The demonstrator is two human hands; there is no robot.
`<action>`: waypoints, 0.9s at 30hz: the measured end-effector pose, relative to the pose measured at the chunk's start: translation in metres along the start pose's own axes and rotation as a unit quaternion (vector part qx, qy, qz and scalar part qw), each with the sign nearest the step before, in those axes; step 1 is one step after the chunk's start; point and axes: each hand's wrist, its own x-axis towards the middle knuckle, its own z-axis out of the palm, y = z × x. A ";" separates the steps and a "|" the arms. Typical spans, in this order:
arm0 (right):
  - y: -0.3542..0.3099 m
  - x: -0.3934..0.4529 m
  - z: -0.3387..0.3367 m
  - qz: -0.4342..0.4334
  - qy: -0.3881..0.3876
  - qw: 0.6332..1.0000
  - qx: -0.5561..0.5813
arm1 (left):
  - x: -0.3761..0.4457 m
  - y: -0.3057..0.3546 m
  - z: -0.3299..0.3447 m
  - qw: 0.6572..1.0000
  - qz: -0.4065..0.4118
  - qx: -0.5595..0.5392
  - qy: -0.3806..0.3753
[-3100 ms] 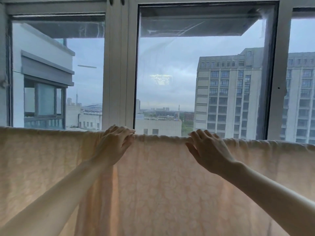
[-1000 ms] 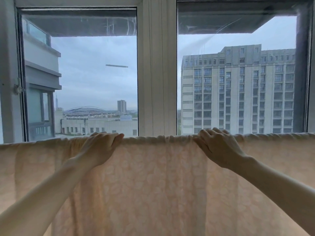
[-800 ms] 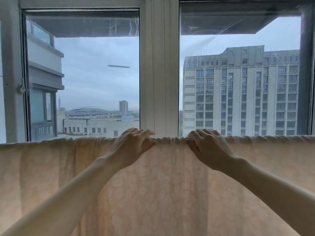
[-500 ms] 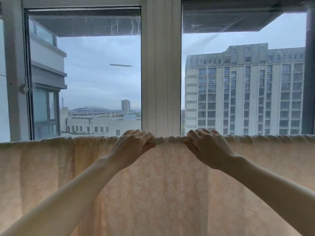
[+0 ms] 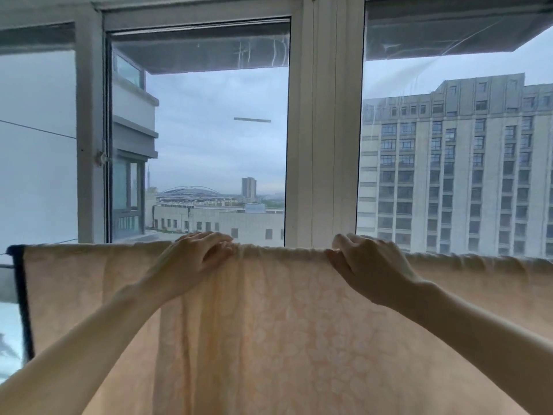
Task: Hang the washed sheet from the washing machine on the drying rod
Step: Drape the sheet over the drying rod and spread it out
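Note:
A pale peach sheet [image 5: 284, 324] with a faint flower pattern hangs over the drying rod and spreads across the whole lower view. The rod is hidden under its top fold. A dark edge [image 5: 21, 295] marks the sheet's left end. My left hand [image 5: 194, 259] lies over the top fold left of centre, fingers curled on the cloth. My right hand [image 5: 368, 265] grips the same fold right of centre. Between the two hands the fold is bunched in small gathers.
Directly behind the sheet stands a window with a white frame post [image 5: 323, 130] between two panes. Through the glass I see a tall building [image 5: 454, 163] and low roofs. A thin line [image 5: 39, 130] crosses the far left.
The view has swung left, so the sheet's dark left edge now shows. Both hands stay on the top fold, a little farther apart than half a second ago.

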 end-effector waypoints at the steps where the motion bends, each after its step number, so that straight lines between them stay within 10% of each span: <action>1: -0.012 0.006 0.004 -0.013 -0.001 1.000 0.009 | -0.005 -0.010 -0.004 1.000 -0.001 -0.009 -0.001; 18: -0.216 0.109 0.054 0.012 -0.029 0.999 -0.025 | -0.045 -0.171 -0.058 0.995 0.063 -0.079 0.013; 27: -0.209 0.103 0.049 0.102 -0.043 0.994 0.011 | -0.059 -0.227 -0.066 0.986 -0.051 -0.114 0.113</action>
